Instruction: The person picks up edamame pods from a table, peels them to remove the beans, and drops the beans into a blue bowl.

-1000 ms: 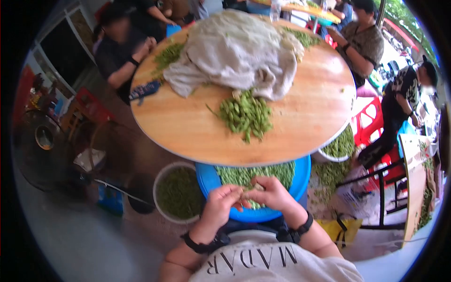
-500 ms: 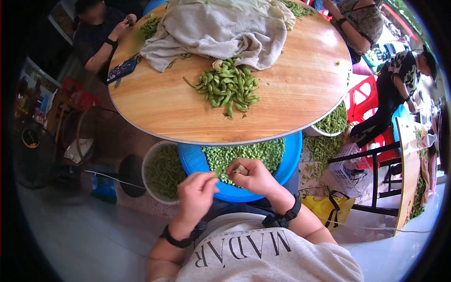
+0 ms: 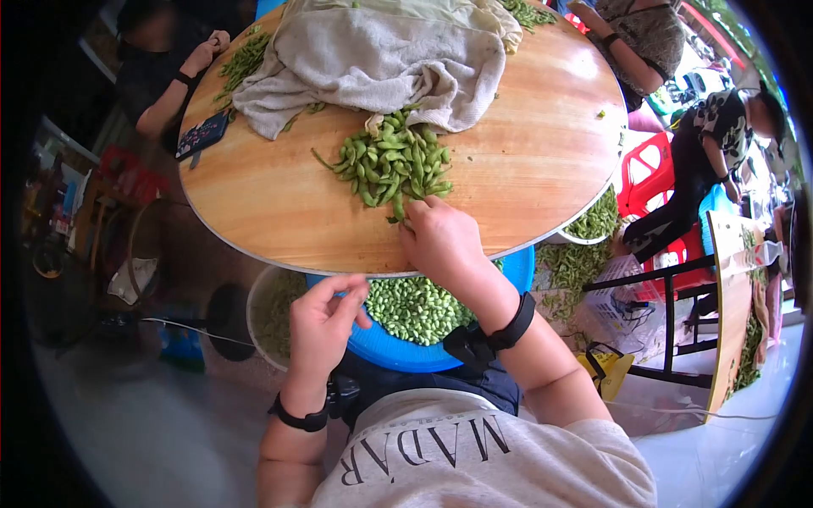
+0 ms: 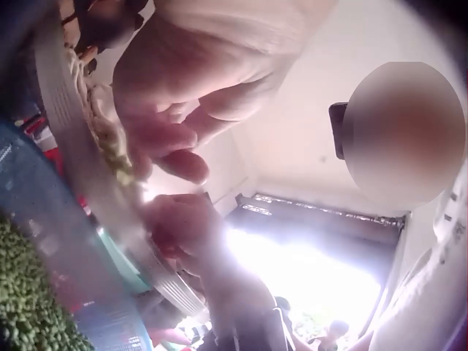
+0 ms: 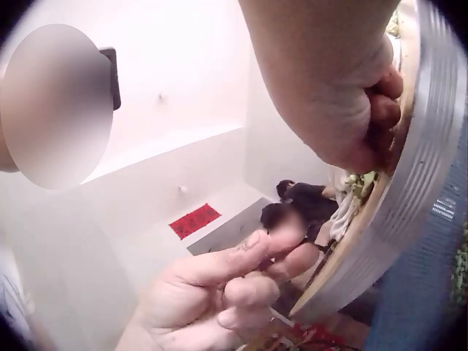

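Note:
A pile of green soybean pods (image 3: 394, 161) lies on the round wooden table (image 3: 279, 220). My right hand (image 3: 445, 240) reaches over the table's near edge, its curled fingertips down at the pile's lowest pods. The fingertips are hidden in the head view, and I cannot tell whether they pinch a pod. My left hand (image 3: 326, 317) hovers by the left of a blue basin (image 3: 381, 356), fingers loosely bent, nothing seen in them. Shelled green beans (image 3: 415, 309) fill the basin below the table edge. In the right wrist view, the left hand (image 5: 234, 292) shows thumb and fingers close together.
A pale cloth (image 3: 381, 68) covers a heap at the table's far side. A dark patterned case (image 3: 203, 135) sits at its left edge. Buckets of pods stand below, left (image 3: 275, 313) and right (image 3: 597, 220). Other people are around the table, near a red chair (image 3: 648, 178).
My right hand has moved from above the basin up and forward to the pods on the table. My left hand has drawn slightly left and up, away from it. The head view has tilted down.

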`<act>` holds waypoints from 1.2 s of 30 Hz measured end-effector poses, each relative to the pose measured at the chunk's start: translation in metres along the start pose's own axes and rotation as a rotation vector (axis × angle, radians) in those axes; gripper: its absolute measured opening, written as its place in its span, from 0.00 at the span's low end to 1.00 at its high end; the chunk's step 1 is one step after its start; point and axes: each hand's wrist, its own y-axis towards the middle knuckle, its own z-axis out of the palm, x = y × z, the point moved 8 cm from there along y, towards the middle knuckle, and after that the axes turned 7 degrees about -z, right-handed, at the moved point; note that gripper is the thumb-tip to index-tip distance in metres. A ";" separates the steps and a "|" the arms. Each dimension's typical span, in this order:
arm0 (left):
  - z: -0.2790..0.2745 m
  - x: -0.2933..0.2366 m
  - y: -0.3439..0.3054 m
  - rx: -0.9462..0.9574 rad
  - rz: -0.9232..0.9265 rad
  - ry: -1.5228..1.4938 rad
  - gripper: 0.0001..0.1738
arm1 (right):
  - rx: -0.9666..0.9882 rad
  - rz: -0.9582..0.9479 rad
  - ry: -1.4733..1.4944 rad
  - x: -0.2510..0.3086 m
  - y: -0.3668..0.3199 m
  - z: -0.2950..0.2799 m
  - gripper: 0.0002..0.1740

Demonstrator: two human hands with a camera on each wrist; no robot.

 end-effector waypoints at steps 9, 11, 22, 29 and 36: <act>0.050 0.002 0.042 0.256 -0.174 -0.543 0.13 | 0.098 0.181 0.890 -0.012 -0.034 -0.001 0.08; 0.059 -0.001 0.039 0.314 -0.153 -0.575 0.10 | 0.152 0.187 0.979 -0.011 -0.043 0.001 0.10; 0.039 -0.025 0.000 0.054 0.239 -0.011 0.07 | 0.283 0.204 1.340 0.009 -0.063 -0.007 0.20; 0.034 -0.050 -0.030 -0.098 0.549 0.325 0.08 | 0.321 0.222 1.331 0.030 -0.071 0.000 0.20; 0.030 -0.050 -0.043 -0.147 0.632 0.367 0.09 | 0.296 0.192 1.245 0.038 -0.075 0.002 0.16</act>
